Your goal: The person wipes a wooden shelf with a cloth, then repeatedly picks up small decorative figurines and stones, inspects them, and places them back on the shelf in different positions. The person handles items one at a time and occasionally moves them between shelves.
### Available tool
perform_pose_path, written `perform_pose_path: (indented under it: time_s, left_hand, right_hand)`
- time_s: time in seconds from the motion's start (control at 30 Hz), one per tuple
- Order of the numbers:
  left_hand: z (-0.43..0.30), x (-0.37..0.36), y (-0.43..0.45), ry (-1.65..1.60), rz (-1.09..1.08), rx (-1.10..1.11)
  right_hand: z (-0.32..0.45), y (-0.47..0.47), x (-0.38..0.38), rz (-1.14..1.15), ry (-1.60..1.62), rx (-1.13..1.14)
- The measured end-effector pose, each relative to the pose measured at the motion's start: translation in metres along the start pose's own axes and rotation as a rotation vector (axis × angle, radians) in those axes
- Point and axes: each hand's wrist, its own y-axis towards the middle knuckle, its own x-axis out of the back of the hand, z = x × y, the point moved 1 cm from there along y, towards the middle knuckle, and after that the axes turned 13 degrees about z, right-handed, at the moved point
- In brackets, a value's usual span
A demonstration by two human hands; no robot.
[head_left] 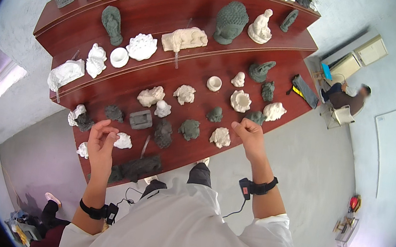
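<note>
My left hand (102, 141), fingers curled and parted with nothing seen between them, hovers beside a small white figurine (123, 141) at the left. On the right, my right hand (251, 135) has its thumb near the bent fingers; whether it pinches something small I cannot tell. It lies just below a dark green figurine (256, 117) and right of a cream figurine (221, 137). Between the hands stand a dark green lumpy figurine (189, 129), a dark figurine (163, 134) and a grey rectangular block with a hollow (141, 119). A clear strip (145, 146) lies near my left hand.
The red-brown stepped table (179, 151) carries several figurines on its tiers, including a green Buddha head (230, 23) and a white lotus-shaped piece (141, 46). A dark folded pouch (305, 90) lies at the right end. Beyond it a person (345, 100) sits; another person's leg (49, 212) shows lower left.
</note>
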Motion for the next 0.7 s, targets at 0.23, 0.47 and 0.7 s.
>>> perform_pose_path:
  time_s: [0.23, 0.47, 0.7]
  left_hand:
    - [0.002, -0.094, 0.027, 0.102, -0.113, 0.052]
    - [0.003, -0.204, 0.055, 0.066, -0.18, 0.123]
    - [-0.01, -0.265, 0.076, 0.19, -0.158, 0.088]
  right_hand:
    - [0.056, 0.078, 0.118, 0.147, -0.547, 0.286]
    - [0.071, 0.18, 0.247, -0.165, -0.236, 0.366]
    - [0.062, 0.285, 0.281, -0.322, -0.573, 0.497]
